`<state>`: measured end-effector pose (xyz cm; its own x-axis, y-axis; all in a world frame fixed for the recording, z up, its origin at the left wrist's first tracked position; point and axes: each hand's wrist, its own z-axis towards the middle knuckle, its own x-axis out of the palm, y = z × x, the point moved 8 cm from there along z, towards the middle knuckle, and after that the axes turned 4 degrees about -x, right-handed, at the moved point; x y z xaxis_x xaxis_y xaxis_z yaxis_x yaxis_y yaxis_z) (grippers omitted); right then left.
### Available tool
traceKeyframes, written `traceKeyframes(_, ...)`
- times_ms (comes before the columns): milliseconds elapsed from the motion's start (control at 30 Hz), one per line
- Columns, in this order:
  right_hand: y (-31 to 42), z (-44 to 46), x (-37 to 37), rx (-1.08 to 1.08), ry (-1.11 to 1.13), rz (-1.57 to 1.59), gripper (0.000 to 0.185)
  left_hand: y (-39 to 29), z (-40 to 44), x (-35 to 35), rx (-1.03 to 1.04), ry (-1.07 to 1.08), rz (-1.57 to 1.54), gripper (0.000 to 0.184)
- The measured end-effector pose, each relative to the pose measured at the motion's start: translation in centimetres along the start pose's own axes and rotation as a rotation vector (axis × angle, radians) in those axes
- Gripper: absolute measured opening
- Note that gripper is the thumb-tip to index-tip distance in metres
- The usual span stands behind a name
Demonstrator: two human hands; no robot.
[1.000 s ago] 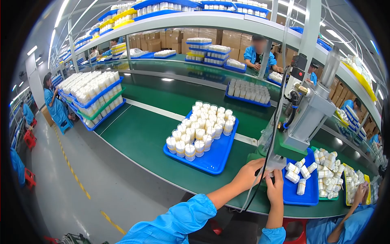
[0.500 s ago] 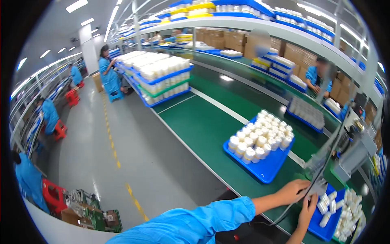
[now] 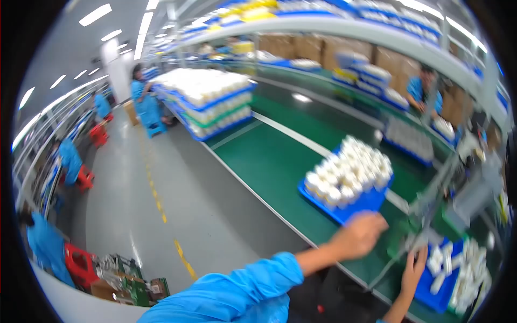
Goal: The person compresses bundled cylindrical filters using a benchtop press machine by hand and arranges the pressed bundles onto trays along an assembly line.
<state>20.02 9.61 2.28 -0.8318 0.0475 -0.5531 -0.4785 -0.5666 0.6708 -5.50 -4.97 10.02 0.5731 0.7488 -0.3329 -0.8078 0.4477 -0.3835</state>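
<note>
My left hand [image 3: 358, 235], smeared by motion, is over the near edge of a blue tray [image 3: 347, 214]. Its fingers look curled together; whatever they hold, if anything, is hidden. Rows of white capped bottles [image 3: 350, 169] stand upright in that tray. Beside the grey metal fixture [image 3: 429, 237] of a bench machine, my right hand [image 3: 413, 272] points its fingers upward, with a gap between thumb and finger and nothing visible in it. Just right of this hand, a smaller blue tray [image 3: 429, 299] carries several white cylindrical pieces [image 3: 444, 261] lying loose.
More white pieces [image 3: 471, 274] lie heaped at the far right. The machine [image 3: 474, 188] rises above the right hand, with a cable [image 3: 385, 274] near it. Stacked full trays [image 3: 215, 110] stand farther along the green bench [image 3: 269, 145]. Across it sits a co-worker [image 3: 425, 94].
My left hand has left the fixture and moved left to the tray of bottles. My right hand stays by the fixture. The view has shifted slightly and blurred.
</note>
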Motion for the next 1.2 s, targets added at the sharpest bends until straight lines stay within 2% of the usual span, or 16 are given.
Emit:
traceKeyframes(33,1.6,0.3,-0.2,-0.057,-0.016,0.025,0.049,0.5,0.8,-3.3,-0.064,-0.076,0.075,0.027)
traceKeyframes(67,2.1,0.3,-0.2,-0.001,-0.025,0.082,0.047,3.4,0.3,-4.7,-0.305,-0.127,0.076,0.03)
traceKeyframes(100,2.8,0.5,-0.3,-0.034,-0.029,0.081,0.045,4.2,0.4,-5.8,-0.258,-0.132,0.268,0.036)
traceKeyframes(167,4.5,0.9,-0.6,-0.095,-0.08,0.003,0.045,7.1,-0.1,-6.8,-0.442,-0.138,0.471,0.046)
traceKeyframes(333,7.0,2.7,-0.7,-0.008,-0.084,0.156,0.028,8.4,-0.4,-6.1,-0.432,0.006,0.61,0.05)
traceKeyframes(400,7.9,3.1,-1.7,-0.248,-0.149,-0.062,0.032,8.3,-1.1,-5.5,-0.363,-0.004,0.713,0.05)
traceKeyframes(467,7.2,3.1,-2.8,0.023,-0.133,0.101,0.036,8.6,-1.4,-5.1,-0.391,0.022,0.712,0.049)
traceKeyframes(500,6.9,3.3,-3.2,0.035,-0.193,0.311,0.039,7.8,-0.9,-5.2,-0.385,0.03,0.686,0.048)
traceKeyframes(567,5.9,3.8,-4.3,0.033,-0.221,0.258,0.04,8.5,-0.9,-5.2,-0.419,0.077,0.63,0.051)
traceKeyframes(667,5.8,4.6,-8.7,-0.139,-0.4,-0.366,0.044,8.2,0.3,-5.4,-0.297,0.22,0.582,0.052)
traceKeyframes(700,5.0,5.1,-9.9,-0.173,-0.44,-0.548,0.055,7.9,0.9,-5.9,-0.264,0.274,0.438,0.049)
traceKeyframes(833,5.1,4.4,-12.5,-0.076,-0.52,-0.583,0.063,5.0,4.6,-9.9,-0.187,0.103,0.308,0.051)
traceKeyframes(900,6.1,3.0,-11.5,-0.089,-0.513,-0.467,0.062,4.6,5.5,-9.1,-0.508,0.032,-0.197,0.054)
traceKeyframes(967,7.0,0.4,-7.9,-0.053,-0.439,-0.339,0.062,0.4,6.6,-3.2,-0.362,0.212,-0.245,0.059)
traceKeyframes(1100,9.9,-1.9,-5.1,-0.084,-0.283,-0.298,0.064,0.9,3.9,7.9,-0.597,0.4,-0.824,0.078)
traceKeyframes(1200,10.2,-2.5,-6.3,-0.087,-0.285,-0.303,0.062,-0.3,3.4,11.1,-0.729,0.402,-0.979,0.072)
